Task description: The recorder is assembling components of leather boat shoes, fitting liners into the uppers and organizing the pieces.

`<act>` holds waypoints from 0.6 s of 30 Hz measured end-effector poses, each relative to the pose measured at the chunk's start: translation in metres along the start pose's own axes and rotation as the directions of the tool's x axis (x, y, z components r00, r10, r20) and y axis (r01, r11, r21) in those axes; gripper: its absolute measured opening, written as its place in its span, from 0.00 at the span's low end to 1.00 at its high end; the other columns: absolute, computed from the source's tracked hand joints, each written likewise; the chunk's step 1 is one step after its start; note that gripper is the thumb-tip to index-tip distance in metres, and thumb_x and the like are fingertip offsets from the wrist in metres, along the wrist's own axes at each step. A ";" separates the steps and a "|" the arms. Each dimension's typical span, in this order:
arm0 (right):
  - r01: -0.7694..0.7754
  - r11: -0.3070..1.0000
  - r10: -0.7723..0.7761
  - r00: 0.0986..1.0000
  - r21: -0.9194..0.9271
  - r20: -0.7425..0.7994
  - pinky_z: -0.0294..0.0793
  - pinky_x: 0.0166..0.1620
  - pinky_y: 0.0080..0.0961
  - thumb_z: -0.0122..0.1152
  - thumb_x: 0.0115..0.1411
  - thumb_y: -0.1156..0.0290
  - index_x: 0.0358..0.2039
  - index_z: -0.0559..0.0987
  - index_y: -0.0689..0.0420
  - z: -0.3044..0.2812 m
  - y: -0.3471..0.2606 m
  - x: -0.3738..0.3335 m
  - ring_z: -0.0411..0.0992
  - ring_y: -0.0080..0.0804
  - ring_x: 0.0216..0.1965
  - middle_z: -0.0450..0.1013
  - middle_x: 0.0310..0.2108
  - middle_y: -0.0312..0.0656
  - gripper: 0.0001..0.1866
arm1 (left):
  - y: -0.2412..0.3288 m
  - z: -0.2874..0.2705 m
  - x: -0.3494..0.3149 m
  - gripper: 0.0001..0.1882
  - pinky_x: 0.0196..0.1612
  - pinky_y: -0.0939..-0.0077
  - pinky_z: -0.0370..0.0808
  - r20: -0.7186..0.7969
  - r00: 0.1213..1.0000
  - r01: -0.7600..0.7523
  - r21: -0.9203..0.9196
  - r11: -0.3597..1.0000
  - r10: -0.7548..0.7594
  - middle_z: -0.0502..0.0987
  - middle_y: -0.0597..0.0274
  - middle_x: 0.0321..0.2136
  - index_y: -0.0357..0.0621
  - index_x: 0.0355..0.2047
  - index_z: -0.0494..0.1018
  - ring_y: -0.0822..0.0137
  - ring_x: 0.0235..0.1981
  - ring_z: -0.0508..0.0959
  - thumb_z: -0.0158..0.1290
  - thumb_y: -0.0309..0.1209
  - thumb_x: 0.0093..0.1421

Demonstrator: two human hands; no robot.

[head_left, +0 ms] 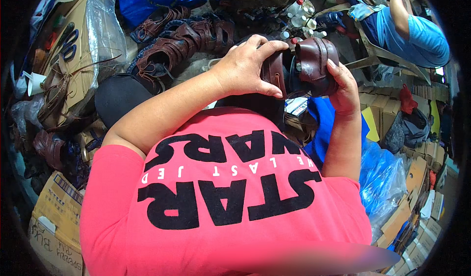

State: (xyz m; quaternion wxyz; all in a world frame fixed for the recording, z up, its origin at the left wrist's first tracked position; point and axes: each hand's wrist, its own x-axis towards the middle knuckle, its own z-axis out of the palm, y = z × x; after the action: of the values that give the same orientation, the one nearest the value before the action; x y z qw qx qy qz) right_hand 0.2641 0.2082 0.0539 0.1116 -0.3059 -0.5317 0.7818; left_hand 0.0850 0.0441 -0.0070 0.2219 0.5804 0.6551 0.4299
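Out in front of my chest, a brown leather shoe [315, 60] is held between both hands. My left hand [248, 65] curls around its laced side, thumb below and fingers above. Gripping the rounded, stitched end is my right hand [345, 88], its thumb pressed on the leather. A dark blue lining shows in the gap between the two leather parts. Whether these parts belong to one shoe or two, I cannot tell for sure. Beyond my left forearm lies a row of similar brown lace-up shoes [169, 52].
Small white bottles [299, 20] stand beyond the shoe. At the right, another person in a blue shirt [414, 35] sits close by. Scissors [68, 50] and a white cup [35, 83] are at the left. Cardboard boxes [56, 209] and blue plastic [380, 173] flank me.
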 end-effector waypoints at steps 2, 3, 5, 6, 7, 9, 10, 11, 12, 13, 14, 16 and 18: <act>-0.001 1.000 0.001 1.000 0.000 -0.002 0.70 0.46 0.24 0.53 0.57 0.66 0.46 0.70 0.65 0.000 0.002 -0.001 0.73 0.29 0.39 0.73 0.39 0.44 0.20 | -0.001 0.002 0.000 0.48 0.51 0.62 0.68 -0.003 1.000 -0.013 -0.009 1.000 0.013 0.65 0.49 0.46 0.54 0.54 0.60 0.49 0.48 0.69 0.68 0.46 0.31; -0.003 1.000 0.003 1.000 0.000 -0.004 0.70 0.45 0.24 0.54 0.57 0.66 0.46 0.70 0.65 0.000 0.003 -0.001 0.73 0.29 0.39 0.73 0.40 0.44 0.20 | -0.002 0.004 0.000 0.48 0.51 0.62 0.68 -0.003 1.000 -0.012 -0.009 1.000 0.012 0.65 0.49 0.46 0.54 0.54 0.60 0.49 0.48 0.69 0.68 0.46 0.31; -0.014 0.999 0.014 1.000 -0.034 -0.004 0.70 0.45 0.23 0.54 0.57 0.66 0.46 0.70 0.65 0.003 0.005 -0.001 0.72 0.28 0.39 0.72 0.40 0.43 0.20 | -0.006 0.007 -0.001 0.48 0.53 0.64 0.65 -0.070 0.996 -0.059 -0.078 0.995 0.054 0.65 0.49 0.48 0.49 0.54 0.60 0.50 0.49 0.68 0.68 0.45 0.31; -0.023 0.997 0.022 1.000 -0.069 -0.007 0.69 0.45 0.23 0.54 0.57 0.66 0.46 0.70 0.64 0.004 0.007 -0.001 0.72 0.27 0.39 0.72 0.40 0.43 0.19 | -0.009 0.008 -0.001 0.48 0.53 0.64 0.65 -0.070 0.996 -0.054 -0.076 0.996 0.049 0.65 0.49 0.48 0.49 0.54 0.60 0.50 0.49 0.68 0.68 0.45 0.31; -0.025 0.997 0.025 1.000 -0.067 -0.005 0.69 0.45 0.23 0.54 0.57 0.66 0.46 0.70 0.64 0.004 0.009 -0.001 0.72 0.27 0.39 0.72 0.40 0.43 0.19 | -0.012 0.009 0.000 0.48 0.53 0.65 0.65 -0.052 0.998 -0.031 -0.086 0.996 0.026 0.65 0.50 0.48 0.47 0.54 0.60 0.51 0.49 0.68 0.68 0.43 0.31; -0.022 0.993 0.021 1.000 -0.112 -0.014 0.69 0.45 0.22 0.54 0.57 0.66 0.46 0.70 0.63 0.003 0.015 -0.001 0.71 0.26 0.39 0.72 0.39 0.42 0.19 | -0.016 0.011 -0.003 0.47 0.54 0.65 0.64 -0.035 0.999 -0.003 -0.095 0.995 0.000 0.66 0.50 0.48 0.45 0.53 0.61 0.52 0.50 0.68 0.68 0.42 0.32; -0.024 0.993 0.024 1.000 -0.118 0.001 0.69 0.44 0.22 0.54 0.57 0.67 0.46 0.70 0.63 0.003 0.016 -0.003 0.72 0.26 0.39 0.72 0.39 0.42 0.18 | -0.017 0.011 -0.004 0.47 0.54 0.66 0.64 -0.044 0.999 -0.018 -0.102 0.995 0.014 0.67 0.50 0.48 0.44 0.53 0.61 0.52 0.50 0.68 0.68 0.42 0.32; -0.027 0.993 0.028 1.000 -0.118 0.003 0.69 0.44 0.22 0.54 0.57 0.67 0.46 0.70 0.63 0.003 0.016 -0.003 0.72 0.26 0.39 0.72 0.39 0.42 0.18 | -0.018 0.012 -0.005 0.46 0.54 0.66 0.64 -0.054 0.998 -0.034 -0.109 0.993 0.028 0.67 0.50 0.48 0.43 0.52 0.62 0.53 0.50 0.68 0.69 0.41 0.32; -0.024 0.993 0.025 1.000 -0.115 0.009 0.70 0.44 0.22 0.54 0.56 0.68 0.46 0.70 0.63 0.003 0.016 -0.002 0.72 0.26 0.39 0.72 0.39 0.42 0.19 | -0.019 0.012 -0.005 0.46 0.54 0.66 0.64 -0.054 0.998 -0.030 -0.110 0.993 0.024 0.67 0.50 0.48 0.43 0.52 0.62 0.53 0.50 0.68 0.69 0.41 0.32; -0.020 0.994 0.022 1.000 -0.112 0.016 0.70 0.44 0.22 0.55 0.55 0.69 0.46 0.70 0.64 0.003 0.016 -0.002 0.72 0.26 0.38 0.72 0.39 0.42 0.19 | -0.020 0.012 -0.004 0.45 0.54 0.66 0.64 -0.061 0.998 -0.033 -0.118 0.992 0.026 0.68 0.50 0.47 0.42 0.52 0.62 0.53 0.50 0.68 0.69 0.41 0.32; -0.023 0.993 0.025 0.999 -0.112 0.019 0.70 0.44 0.22 0.55 0.55 0.69 0.46 0.70 0.64 0.002 0.016 -0.002 0.72 0.26 0.38 0.72 0.39 0.42 0.19 | -0.020 0.011 -0.004 0.45 0.54 0.66 0.64 -0.068 0.997 -0.036 -0.126 0.991 0.027 0.68 0.50 0.47 0.42 0.52 0.63 0.53 0.50 0.68 0.69 0.40 0.32; -0.092 0.990 0.097 0.994 -0.109 0.044 0.70 0.44 0.22 0.57 0.52 0.71 0.46 0.70 0.64 -0.002 0.016 -0.003 0.72 0.27 0.38 0.72 0.39 0.42 0.21 | -0.021 0.011 -0.006 0.45 0.54 0.66 0.64 -0.061 0.998 -0.030 -0.136 0.990 0.022 0.68 0.50 0.48 0.42 0.52 0.63 0.53 0.50 0.68 0.69 0.41 0.32; -0.106 0.985 0.114 0.992 -0.135 0.049 0.70 0.45 0.24 0.57 0.50 0.70 0.47 0.69 0.64 0.002 0.016 -0.003 0.72 0.28 0.39 0.72 0.40 0.43 0.23 | -0.023 0.012 -0.007 0.44 0.54 0.66 0.63 -0.054 0.998 -0.025 -0.145 0.989 0.017 0.68 0.50 0.48 0.42 0.51 0.64 0.53 0.50 0.68 0.69 0.41 0.32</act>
State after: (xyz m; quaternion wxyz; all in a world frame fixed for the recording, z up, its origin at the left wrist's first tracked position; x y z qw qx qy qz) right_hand 0.2678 0.1984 0.0416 0.0327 -0.3191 -0.5678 0.7581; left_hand 0.0832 0.0418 -0.0336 0.2418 0.5581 0.6213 0.4940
